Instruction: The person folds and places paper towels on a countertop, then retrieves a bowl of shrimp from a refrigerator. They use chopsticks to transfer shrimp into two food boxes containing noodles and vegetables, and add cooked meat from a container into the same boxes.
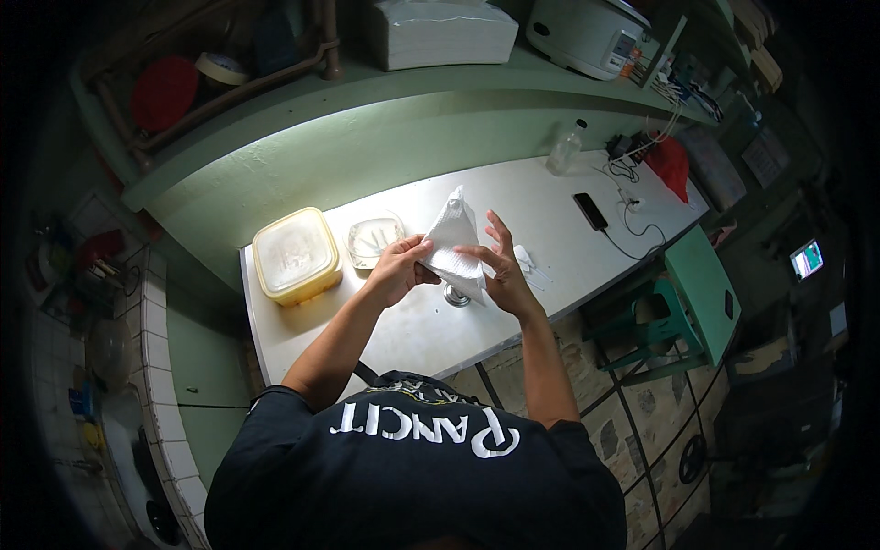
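A white paper napkin [451, 240], folded to a pointed, roughly triangular shape, is held up over the white table. My left hand [401, 271] is closed on its left edge, thumb on top. On the other side, my right hand [506, 271] has its fingers spread, with one digit laid against the napkin's face. A small round metal piece [456, 295] shows on the table below the napkin, partly covered. Left of the napkin stands a clear square dish [356, 247] with pale things inside. Close to my right hand lie thin white pieces [529, 260], too small to name.
A yellow lidded tub [296, 249] stands at the table's left end. Farther right are a glass bottle [565, 149] and a phone [589, 211] on a cable. A green shelf [403, 90] overhangs the table's back, carrying a white package and a rice cooker [579, 35].
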The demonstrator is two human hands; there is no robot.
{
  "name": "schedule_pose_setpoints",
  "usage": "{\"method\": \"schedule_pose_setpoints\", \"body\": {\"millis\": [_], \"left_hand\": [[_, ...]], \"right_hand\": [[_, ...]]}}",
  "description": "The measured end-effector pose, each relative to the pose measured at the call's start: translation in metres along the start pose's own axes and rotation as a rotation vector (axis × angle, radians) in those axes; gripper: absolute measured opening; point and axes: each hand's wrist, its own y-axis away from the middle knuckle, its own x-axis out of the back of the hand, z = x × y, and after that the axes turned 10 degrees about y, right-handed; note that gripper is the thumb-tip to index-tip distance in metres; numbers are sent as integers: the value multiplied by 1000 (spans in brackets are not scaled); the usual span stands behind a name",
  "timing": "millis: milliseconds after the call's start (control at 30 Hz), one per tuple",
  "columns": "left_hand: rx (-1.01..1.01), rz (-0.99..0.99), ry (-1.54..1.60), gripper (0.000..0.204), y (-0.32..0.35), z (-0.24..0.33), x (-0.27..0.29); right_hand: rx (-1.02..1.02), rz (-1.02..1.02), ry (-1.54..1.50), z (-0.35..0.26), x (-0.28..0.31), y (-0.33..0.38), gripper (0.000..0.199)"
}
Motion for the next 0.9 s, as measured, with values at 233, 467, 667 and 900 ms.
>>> {"method": "schedule_pose_setpoints", "body": {"millis": [233, 467, 667, 900], "left_hand": [[83, -64, -200, 31, 8, -6, 1], [88, -65, -309, 37, 15, -9, 0], [45, -26, -350, 33, 12, -18, 1], [214, -201, -582, 29, 9, -23, 3]], "right_hand": [[-407, 179, -699, 8, -26, -1, 15], [-654, 208, -685, -2, -30, -3, 21], [-587, 441, -748, -18, -32, -3, 46], [-842, 191, -1252, 5, -55, 24, 28]]}}
